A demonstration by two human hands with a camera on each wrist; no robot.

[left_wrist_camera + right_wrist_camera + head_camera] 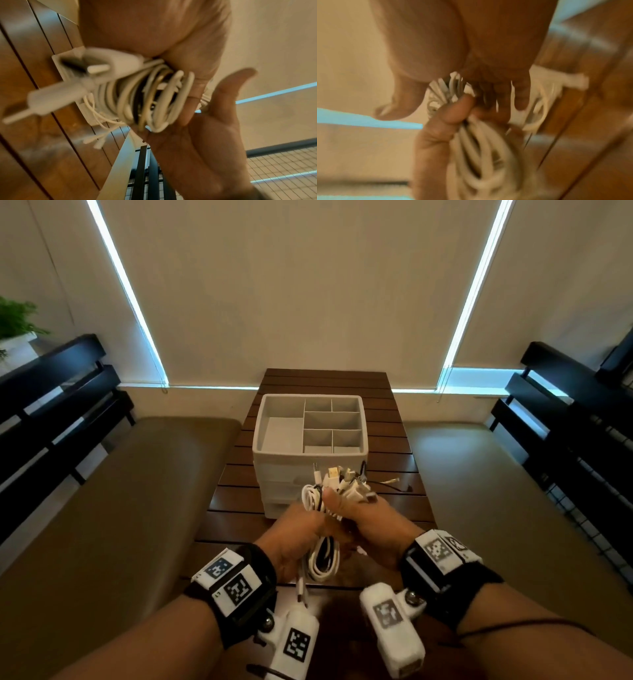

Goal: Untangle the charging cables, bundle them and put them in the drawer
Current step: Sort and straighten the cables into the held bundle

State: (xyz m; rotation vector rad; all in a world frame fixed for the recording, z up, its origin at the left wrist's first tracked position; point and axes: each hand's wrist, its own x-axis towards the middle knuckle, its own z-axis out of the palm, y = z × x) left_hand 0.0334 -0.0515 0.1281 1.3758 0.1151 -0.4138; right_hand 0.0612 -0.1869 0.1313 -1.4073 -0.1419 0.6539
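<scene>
So, starting at the fingers: the person's right hand (371, 529) has its thumb pressed over the top of the coiled bundle of mostly white charging cables (324, 559) with the other fingers curled round the far side, so it's clamped on the upper end where the plugs fan out. The left hand (293, 546) grips the middle of the same coil; the left wrist view shows its fingers curled round the loops, with the right palm cupped just beside them. Both wrist views are blurry, so exact finger placement is hard to call.

Judging from this, the step in hand is the bundling. To do it well, 1 hand should keep the loops pinched flat while the other tucks the stray ends in. The dangling white connector tail (301, 590) at the bottom looks likely to snag, so it probably wants wrapping in first.

The bundle itself: several white cords, at least 1 dark one and 1 yellowish one, looped into an oval, connectors sticking out up top. It's held in the air above the dark brown slatted wooden table (239, 522), just in front of the pale grey plastic drawer organiser (274, 474), whose drawers look shut.
</scene>
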